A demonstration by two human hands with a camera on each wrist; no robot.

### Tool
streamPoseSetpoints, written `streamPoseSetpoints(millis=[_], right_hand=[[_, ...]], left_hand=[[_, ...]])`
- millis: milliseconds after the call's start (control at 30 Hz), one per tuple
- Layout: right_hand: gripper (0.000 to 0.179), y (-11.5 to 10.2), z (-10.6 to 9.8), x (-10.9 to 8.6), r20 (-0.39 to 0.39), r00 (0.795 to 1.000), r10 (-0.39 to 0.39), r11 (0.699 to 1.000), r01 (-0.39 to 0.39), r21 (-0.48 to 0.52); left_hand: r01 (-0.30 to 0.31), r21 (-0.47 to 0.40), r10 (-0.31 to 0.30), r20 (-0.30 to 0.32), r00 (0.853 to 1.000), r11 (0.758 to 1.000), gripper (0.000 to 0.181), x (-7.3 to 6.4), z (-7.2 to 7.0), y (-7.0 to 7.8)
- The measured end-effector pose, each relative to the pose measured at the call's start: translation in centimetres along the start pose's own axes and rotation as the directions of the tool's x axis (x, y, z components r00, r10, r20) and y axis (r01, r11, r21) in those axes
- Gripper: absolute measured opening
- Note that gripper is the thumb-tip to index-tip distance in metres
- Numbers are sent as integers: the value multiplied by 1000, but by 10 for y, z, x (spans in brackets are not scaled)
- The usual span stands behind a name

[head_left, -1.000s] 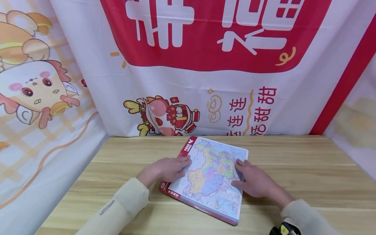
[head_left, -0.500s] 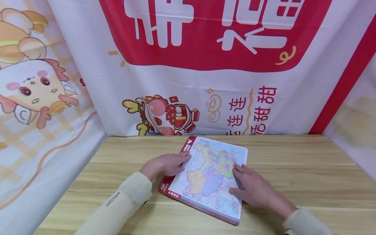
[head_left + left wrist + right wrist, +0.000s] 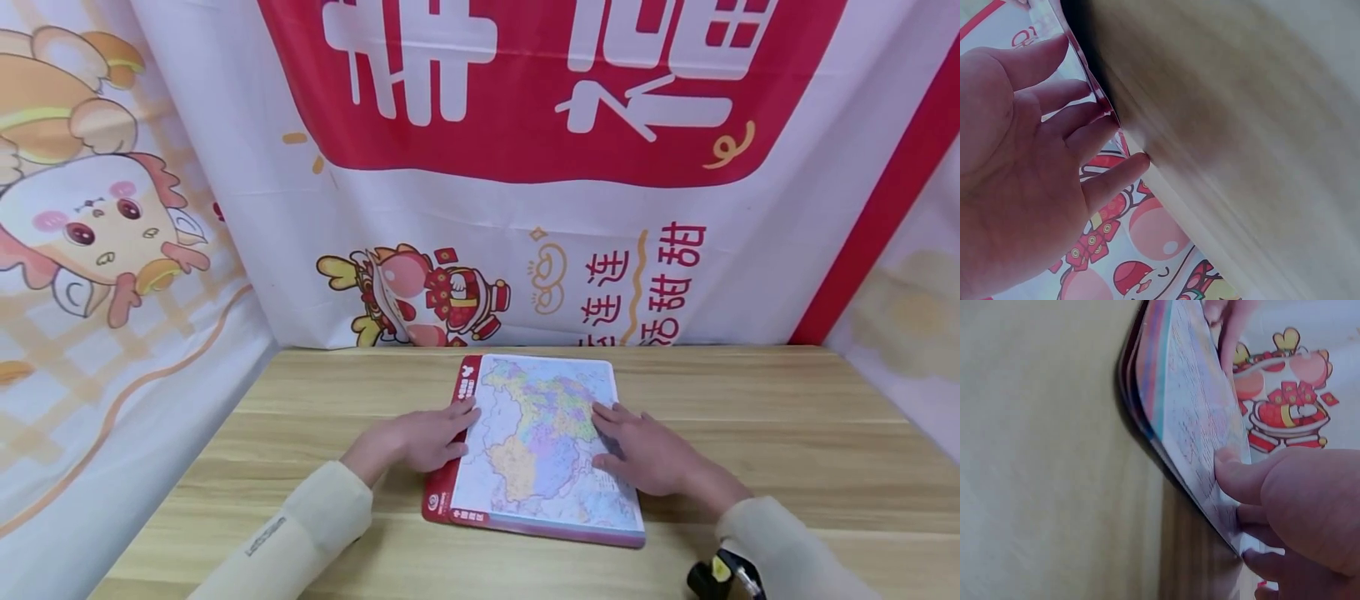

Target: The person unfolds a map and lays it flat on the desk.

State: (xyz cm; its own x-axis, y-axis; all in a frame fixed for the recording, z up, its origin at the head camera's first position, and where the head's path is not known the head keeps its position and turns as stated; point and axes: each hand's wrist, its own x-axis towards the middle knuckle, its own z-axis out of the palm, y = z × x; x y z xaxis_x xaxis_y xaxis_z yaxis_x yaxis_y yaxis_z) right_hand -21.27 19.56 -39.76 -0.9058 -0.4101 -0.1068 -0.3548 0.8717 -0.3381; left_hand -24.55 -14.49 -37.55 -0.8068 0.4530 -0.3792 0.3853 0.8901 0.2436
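A flat map board (image 3: 536,475) with a red left border lies on the wooden table. Several thin layers show along its edge in the right wrist view. My left hand (image 3: 435,437) rests at the red border, its fingertips on the map's left side. In the left wrist view, the fingers of that left hand (image 3: 1054,144) reach to the board's edge. My right hand (image 3: 645,450) lies at the opposite edge with thumb and index fingertip on the map. The right wrist view shows the thumb (image 3: 1238,475) flat on the printed face and other fingertips at the edge.
The wooden table (image 3: 787,425) extends around the board. A white cloth backdrop (image 3: 750,292) with red lettering and cartoon figures stands at its far edge. A patterned cloth (image 3: 217,308) hangs along the left. A black device (image 3: 712,579) sits at the right wrist.
The map board has turned counterclockwise, so its far edge now runs nearly level, and its near right corner has swung to the right and away. Both hands stayed on its sides.
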Motion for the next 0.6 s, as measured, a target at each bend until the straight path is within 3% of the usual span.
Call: streamPoseSetpoints(millis=[333,600], right_hand=[[71,11,-5,7,39,999,8,997,-10,71],[72,12,-6,9,-16,999,30,989,-28,148]], left_hand=[[-16,59,17,-26,999,998,72,-18,8,7],[3,-1,-3,-21,1000,1000,80,-17,4,7]])
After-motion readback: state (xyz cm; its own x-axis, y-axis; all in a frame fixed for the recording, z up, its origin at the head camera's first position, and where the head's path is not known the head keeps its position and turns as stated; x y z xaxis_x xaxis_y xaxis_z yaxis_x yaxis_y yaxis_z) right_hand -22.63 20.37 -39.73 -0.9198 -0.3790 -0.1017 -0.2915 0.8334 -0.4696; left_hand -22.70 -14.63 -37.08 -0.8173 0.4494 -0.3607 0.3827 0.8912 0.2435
